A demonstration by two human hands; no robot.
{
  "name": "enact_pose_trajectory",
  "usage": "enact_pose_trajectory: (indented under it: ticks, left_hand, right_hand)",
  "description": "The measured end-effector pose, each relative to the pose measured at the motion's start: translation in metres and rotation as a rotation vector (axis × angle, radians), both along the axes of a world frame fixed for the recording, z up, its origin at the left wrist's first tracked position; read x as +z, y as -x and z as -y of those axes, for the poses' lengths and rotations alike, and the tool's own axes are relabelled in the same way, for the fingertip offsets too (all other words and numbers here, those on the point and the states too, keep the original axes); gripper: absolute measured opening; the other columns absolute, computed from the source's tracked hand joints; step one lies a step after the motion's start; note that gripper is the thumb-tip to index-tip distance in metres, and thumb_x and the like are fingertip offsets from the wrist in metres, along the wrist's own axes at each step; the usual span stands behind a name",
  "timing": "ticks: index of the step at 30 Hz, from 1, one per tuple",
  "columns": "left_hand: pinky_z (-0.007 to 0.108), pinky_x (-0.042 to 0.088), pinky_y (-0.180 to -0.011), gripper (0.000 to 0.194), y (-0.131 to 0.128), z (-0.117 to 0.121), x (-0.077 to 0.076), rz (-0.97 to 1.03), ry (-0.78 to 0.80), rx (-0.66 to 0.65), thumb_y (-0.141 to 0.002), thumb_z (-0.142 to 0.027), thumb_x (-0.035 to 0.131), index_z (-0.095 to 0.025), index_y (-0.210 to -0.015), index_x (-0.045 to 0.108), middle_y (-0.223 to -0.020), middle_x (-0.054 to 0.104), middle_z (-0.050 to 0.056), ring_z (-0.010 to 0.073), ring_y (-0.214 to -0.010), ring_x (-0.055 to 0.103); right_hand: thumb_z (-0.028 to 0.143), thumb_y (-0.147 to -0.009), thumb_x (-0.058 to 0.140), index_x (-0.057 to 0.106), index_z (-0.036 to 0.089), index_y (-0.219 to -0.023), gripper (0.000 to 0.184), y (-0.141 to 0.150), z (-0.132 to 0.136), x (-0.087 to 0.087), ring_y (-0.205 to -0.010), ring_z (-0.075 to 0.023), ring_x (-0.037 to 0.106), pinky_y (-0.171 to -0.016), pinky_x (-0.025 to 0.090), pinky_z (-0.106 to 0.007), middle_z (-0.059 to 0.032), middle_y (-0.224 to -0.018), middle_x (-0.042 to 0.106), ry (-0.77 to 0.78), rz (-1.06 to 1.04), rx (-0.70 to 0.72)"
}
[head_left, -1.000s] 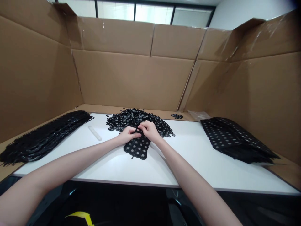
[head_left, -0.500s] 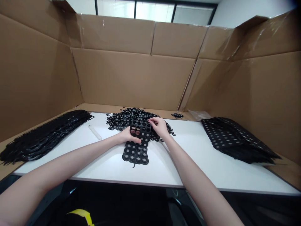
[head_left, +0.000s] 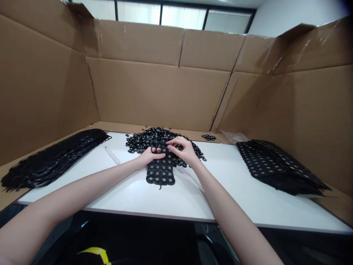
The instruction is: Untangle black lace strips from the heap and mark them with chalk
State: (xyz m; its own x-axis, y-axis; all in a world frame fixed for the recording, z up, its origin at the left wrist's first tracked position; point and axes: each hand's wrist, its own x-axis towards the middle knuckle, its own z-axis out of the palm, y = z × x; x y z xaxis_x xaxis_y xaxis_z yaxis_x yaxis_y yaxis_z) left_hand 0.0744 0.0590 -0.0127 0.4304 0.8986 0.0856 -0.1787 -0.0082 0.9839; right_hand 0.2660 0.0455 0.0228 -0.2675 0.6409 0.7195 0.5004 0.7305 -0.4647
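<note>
A black rubbery sheet with rows of round holes [head_left: 160, 173] hangs from my left hand [head_left: 149, 156], its lower end over the white table. The left thumb lies across the front of the sheet, and some fingertips show through holes near its upper part. Close to the sheet's upper right edge, my right hand [head_left: 184, 149] has thumb and index finger bent toward each other. Whether a small piece sits between those fingertips cannot be made out. Behind both hands lies a heap of small black rings [head_left: 150, 136], partly hidden by the sheet.
At the left is a long stack of black strips [head_left: 55, 158], with a whitish pen-like tube [head_left: 112, 155] beside it. Black perforated sheets [head_left: 275, 165] are piled at the right. A small ring cluster [head_left: 208, 137] lies farther back. Cardboard walls [head_left: 160, 94] surround the white table [head_left: 228, 184].
My right hand has moved left along the sheet's upper part. The sheet's lower end has risen slightly and its upper part has tipped back, while my left hand keeps its hold.
</note>
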Motion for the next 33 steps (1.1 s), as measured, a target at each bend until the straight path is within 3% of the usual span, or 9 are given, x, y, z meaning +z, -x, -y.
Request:
enact_pose_trajectory:
  ticks: [4, 7, 13, 19, 23, 27, 33]
  left_hand:
    - [0.032, 0.046, -0.082, 0.040, 0.004, 0.001, 0.002, -0.082, -0.153, -0.062, -0.051, -0.025, 0.086, -0.012, -0.083, 0.065, -0.081, 0.066, 0.003, 0.0183, -0.082, 0.062]
    - [0.033, 0.045, -0.083, 0.046, 0.005, 0.000, 0.002, -0.146, -0.234, -0.017, -0.045, -0.022, 0.087, -0.011, -0.084, 0.065, -0.083, 0.066, 0.003, 0.0192, -0.085, 0.061]
    - [0.029, 0.046, -0.075, 0.040, 0.003, 0.001, 0.001, -0.232, -0.253, 0.012, -0.047, -0.027, 0.086, -0.012, -0.076, 0.062, -0.074, 0.061, -0.001, 0.0159, -0.076, 0.058]
    - [0.026, 0.044, -0.072, 0.027, 0.004, 0.004, 0.004, -0.308, -0.343, -0.029, -0.060, -0.031, 0.079, -0.012, -0.076, 0.067, -0.070, 0.063, -0.001, 0.0149, -0.074, 0.058]
    - [0.026, 0.044, -0.073, 0.026, 0.006, 0.003, 0.004, -0.324, -0.363, -0.068, -0.064, -0.032, 0.077, -0.012, -0.078, 0.068, -0.073, 0.066, 0.001, 0.0156, -0.074, 0.060]
    - [0.027, 0.045, -0.074, 0.026, 0.005, 0.002, 0.004, -0.300, -0.321, -0.101, -0.064, -0.030, 0.077, -0.012, -0.080, 0.069, -0.077, 0.069, 0.003, 0.0166, -0.076, 0.061]
    - [0.029, 0.046, -0.081, 0.028, 0.007, 0.000, 0.002, -0.320, -0.328, -0.128, -0.064, -0.030, 0.077, -0.012, -0.085, 0.070, -0.086, 0.071, 0.005, 0.0190, -0.083, 0.063]
  right_hand:
    - [0.041, -0.070, 0.074, 0.072, 0.023, -0.091, 0.027, 0.002, -0.006, -0.009, -0.084, -0.0191, 0.056, -0.080, 0.044, -0.034, -0.0042, -0.086, 0.067, 0.014, 0.155, 0.033]
    - [0.038, -0.069, 0.075, 0.073, 0.022, -0.087, 0.023, 0.002, -0.011, -0.013, -0.078, -0.0176, 0.054, -0.073, 0.044, -0.032, -0.0033, -0.078, 0.067, 0.017, 0.177, 0.029]
    - [0.030, -0.079, 0.067, 0.073, 0.022, -0.085, 0.011, 0.004, -0.015, -0.017, -0.076, -0.0174, 0.054, -0.072, 0.041, -0.032, -0.0037, -0.076, 0.069, -0.011, 0.276, 0.037]
    - [0.019, -0.085, 0.057, 0.072, 0.021, -0.084, 0.015, 0.011, -0.010, -0.017, -0.077, -0.0166, 0.054, -0.076, 0.036, -0.032, -0.0035, -0.074, 0.067, 0.029, 0.360, -0.025]
    - [0.017, -0.085, 0.054, 0.072, 0.020, -0.079, 0.020, 0.015, -0.009, -0.017, -0.071, -0.0149, 0.052, -0.074, 0.036, -0.030, -0.0027, -0.069, 0.061, 0.125, 0.332, -0.102]
    - [0.021, -0.084, 0.050, 0.070, 0.019, -0.074, 0.022, 0.014, -0.012, -0.018, -0.068, -0.0145, 0.051, -0.070, 0.036, -0.027, -0.0009, -0.065, 0.056, 0.248, 0.253, -0.064]
    - [0.025, -0.082, 0.046, 0.047, 0.017, -0.051, 0.032, 0.012, -0.018, -0.020, -0.056, -0.0107, 0.042, -0.059, 0.031, -0.023, 0.0034, -0.051, 0.043, 0.340, 0.186, 0.001]
